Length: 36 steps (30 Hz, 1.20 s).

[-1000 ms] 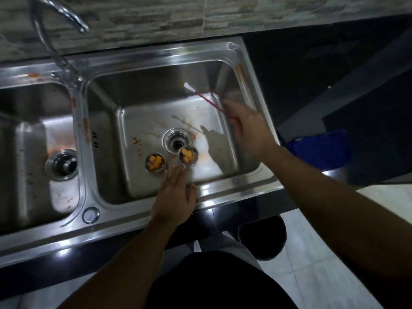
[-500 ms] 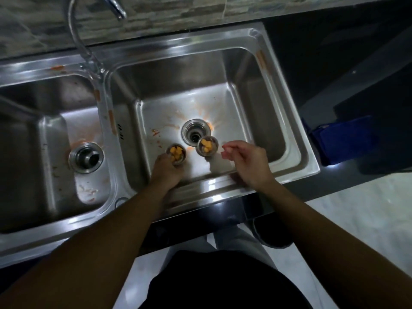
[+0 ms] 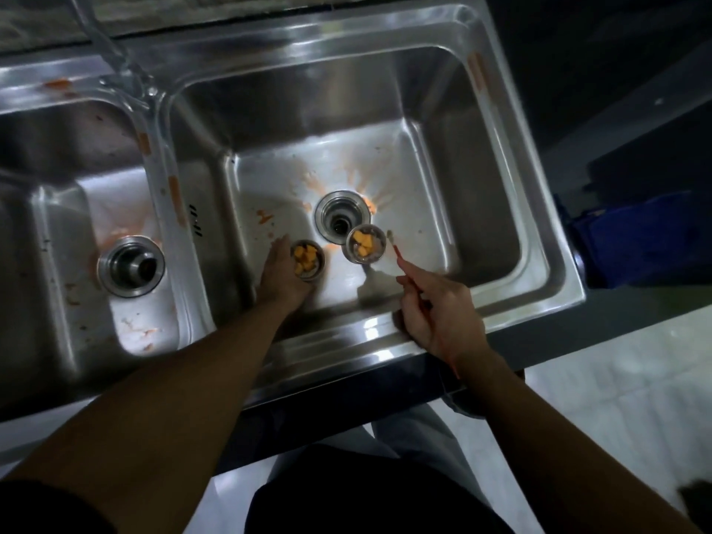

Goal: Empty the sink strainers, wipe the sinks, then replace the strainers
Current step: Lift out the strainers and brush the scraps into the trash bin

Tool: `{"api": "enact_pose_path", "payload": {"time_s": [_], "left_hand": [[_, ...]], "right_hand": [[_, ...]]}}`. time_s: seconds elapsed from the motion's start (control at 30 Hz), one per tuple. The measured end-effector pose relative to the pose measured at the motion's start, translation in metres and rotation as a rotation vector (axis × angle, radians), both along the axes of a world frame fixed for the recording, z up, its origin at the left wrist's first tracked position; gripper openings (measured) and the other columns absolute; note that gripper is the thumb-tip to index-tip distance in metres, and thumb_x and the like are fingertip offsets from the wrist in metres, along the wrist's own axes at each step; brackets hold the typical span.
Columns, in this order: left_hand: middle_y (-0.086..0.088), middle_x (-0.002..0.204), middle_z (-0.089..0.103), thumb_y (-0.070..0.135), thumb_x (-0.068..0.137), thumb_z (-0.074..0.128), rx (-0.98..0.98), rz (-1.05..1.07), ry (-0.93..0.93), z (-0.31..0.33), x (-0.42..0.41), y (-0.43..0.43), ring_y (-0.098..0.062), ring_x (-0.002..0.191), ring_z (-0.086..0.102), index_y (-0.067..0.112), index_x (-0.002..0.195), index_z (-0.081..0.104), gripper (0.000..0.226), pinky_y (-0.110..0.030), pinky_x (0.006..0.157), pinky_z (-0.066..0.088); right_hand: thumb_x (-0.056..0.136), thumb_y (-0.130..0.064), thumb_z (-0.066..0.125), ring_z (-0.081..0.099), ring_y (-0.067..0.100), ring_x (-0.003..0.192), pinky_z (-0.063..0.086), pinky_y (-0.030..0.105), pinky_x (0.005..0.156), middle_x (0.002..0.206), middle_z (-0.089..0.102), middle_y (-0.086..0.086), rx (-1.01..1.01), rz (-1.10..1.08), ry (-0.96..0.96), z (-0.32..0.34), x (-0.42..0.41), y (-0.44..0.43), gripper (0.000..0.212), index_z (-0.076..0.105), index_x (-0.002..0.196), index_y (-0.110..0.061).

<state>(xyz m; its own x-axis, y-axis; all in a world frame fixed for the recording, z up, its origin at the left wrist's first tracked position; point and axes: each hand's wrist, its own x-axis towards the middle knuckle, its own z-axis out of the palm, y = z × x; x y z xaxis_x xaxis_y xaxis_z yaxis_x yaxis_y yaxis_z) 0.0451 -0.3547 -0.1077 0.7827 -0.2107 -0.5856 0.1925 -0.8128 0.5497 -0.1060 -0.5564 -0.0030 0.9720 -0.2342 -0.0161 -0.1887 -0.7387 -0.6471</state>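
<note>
Stainless steel fills your view: a double sink (image 3: 385,341) set in a dark counter, its near rim just under your forearms. Your right hand (image 3: 439,310) hovers over the near rim of the right basin, fingers pinched around a thin red-handled brush (image 3: 400,260). The handle runs back across your palm toward the wrist, and the small bristled head points away from you, just beside the right-hand strainer.

Your left hand (image 3: 279,275) reaches down onto the floor of the same basin, near its front edge. It is curled around the left strainer (image 3: 307,260), a small metal cup with orange food scraps in it; the fingers on the far side are hidden, so you cannot tell how firmly it is gripped.

Just beyond and to the right stands the second strainer (image 3: 365,243), also holding orange pieces, upright on the basin floor. It sits at the near right edge of the open drain (image 3: 341,215), touching or overlapping its ring; which of the two cannot be told.

Orange smears (image 3: 266,217) spread over the basin floor around that drain, mostly to its left and behind it.

Across the divider, the left basin shows its own drain (image 3: 131,265) with no strainer cup in it, and more orange staining on the floor around it. Orange streaks (image 3: 175,198) also mark the divider.

At the far edge, the base of the faucet (image 3: 127,77) rises from the back of the divider.
</note>
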Motion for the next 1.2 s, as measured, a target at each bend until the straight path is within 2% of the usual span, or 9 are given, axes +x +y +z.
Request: {"api": "enact_pose_path", "payload": {"time_s": [0.17,0.4,0.57,0.77,0.83,0.9,1.0,1.1,1.2], "left_hand": [[-0.012,0.153,0.041,0.015,0.073,0.086,-0.043,-0.06,-0.115,-0.008,0.005,0.001,-0.031,0.14,0.039,0.012,0.149,0.039,0.089,-0.039,0.116,0.035],[-0.01,0.139,0.05,0.02,0.06,0.091,-0.051,-0.068,-0.129,-0.006,0.005,0.005,-0.03,0.127,0.047,0.018,0.136,0.049,0.087,-0.034,0.105,0.042],[-0.006,0.133,0.05,0.024,0.057,0.093,-0.12,-0.059,-0.14,0.016,0.006,0.002,-0.024,0.119,0.05,0.02,0.132,0.05,0.087,-0.026,0.091,0.038],[-0.004,0.126,0.06,0.023,0.059,0.091,-0.247,-0.104,-0.113,0.053,-0.004,-0.003,-0.024,0.114,0.059,0.03,0.129,0.048,0.083,-0.041,0.095,0.055],[0.0,0.127,0.06,0.026,0.059,0.089,-0.297,-0.129,-0.145,0.069,-0.01,-0.012,-0.021,0.116,0.059,0.033,0.131,0.046,0.084,-0.044,0.096,0.055],[0.004,0.128,0.061,0.032,0.058,0.088,-0.336,-0.14,-0.172,0.084,-0.018,-0.024,-0.018,0.117,0.059,0.038,0.133,0.044,0.087,-0.044,0.098,0.054],[0.011,0.126,0.064,0.039,0.054,0.087,-0.39,-0.16,-0.222,0.107,-0.032,-0.048,-0.01,0.114,0.062,0.043,0.133,0.046,0.089,-0.036,0.098,0.055],[0.011,0.118,0.067,0.033,0.057,0.088,-0.453,-0.214,-0.307,0.125,-0.055,-0.081,-0.007,0.108,0.064,0.034,0.126,0.059,0.075,-0.035,0.096,0.056],[0.006,0.113,0.07,0.033,0.055,0.087,-0.512,-0.247,-0.311,0.142,-0.093,-0.123,-0.012,0.106,0.066,0.026,0.123,0.062,0.072,-0.034,0.097,0.055]], "right_hand": [[0.091,-0.016,0.051,0.057,0.006,0.057,0.054,0.031,0.057,0.073,0.068,-0.002,-0.062,0.014,-0.072,0.0,0.0,0.001,0.033,0.066,0.12,-0.011],[0.093,-0.022,0.048,0.057,0.005,0.06,0.054,0.029,0.059,0.075,0.068,-0.003,-0.067,0.032,-0.066,-0.001,0.0,0.001,0.034,0.066,0.12,-0.01],[0.093,-0.023,0.047,0.056,0.008,0.06,0.055,0.032,0.059,0.076,0.066,-0.001,-0.067,0.028,-0.024,0.004,0.0,0.002,0.039,0.065,0.124,-0.008],[0.094,-0.022,0.045,0.06,0.018,0.066,0.055,0.039,0.063,0.081,0.067,0.005,-0.077,0.018,0.016,0.0,0.002,0.0,0.043,0.059,0.132,-0.007],[0.093,-0.016,0.051,0.064,0.022,0.07,0.056,0.041,0.067,0.087,0.071,0.01,-0.065,-0.022,-0.025,0.004,0.002,-0.001,0.04,0.061,0.131,-0.006],[0.092,-0.008,0.058,0.064,0.019,0.066,0.056,0.038,0.067,0.085,0.073,0.011,-0.043,-0.109,-0.11,0.01,0.001,-0.002,0.034,0.066,0.125,-0.005],[0.095,-0.007,0.062,0.06,0.014,0.061,0.052,0.03,0.066,0.079,0.072,0.006,-0.015,-0.298,-0.229,0.024,-0.01,-0.009,0.031,0.067,0.125,-0.009],[0.098,-0.012,0.058,0.057,0.007,0.069,0.048,0.018,0.075,0.081,0.064,-0.005,-0.035,-0.378,-0.287,0.038,-0.046,-0.031,0.034,0.064,0.131,-0.016],[0.097,-0.012,0.059,0.061,0.009,0.079,0.051,0.018,0.081,0.092,0.07,0.004,-0.091,-0.463,-0.375,0.046,-0.1,-0.063,0.027,0.069,0.122,-0.011]]}}
